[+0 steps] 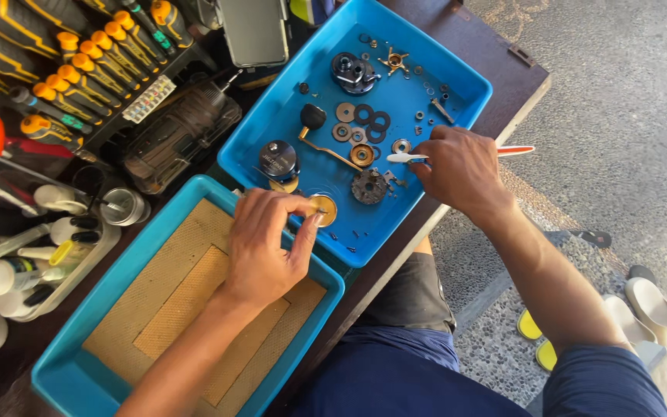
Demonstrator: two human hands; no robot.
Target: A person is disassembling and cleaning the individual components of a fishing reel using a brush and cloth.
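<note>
My left hand [268, 243] pinches a round brass gear [323, 208] between thumb and fingers, just over the near edge of the far blue tray [275, 127]. My right hand [461, 170] grips a white toothbrush with an orange handle [414, 157], its head pointing left over the tray. In the tray lie several small metal parts: a dark toothed wheel [369, 187], a brass gear [362, 154], flat washers [370, 117], a black knob with a crank arm [313, 117], a dark spool [279, 160] and a metal housing [353, 72].
A nearer blue tray [71, 371] holds tan mesh mats [187, 301]. At the left stand a rack of yellow-handled screwdrivers [79, 69], a clear plastic box [183, 135] and white bottles [9, 274]. The dark table edge [503, 108] borders gravel ground with sandals [654, 309].
</note>
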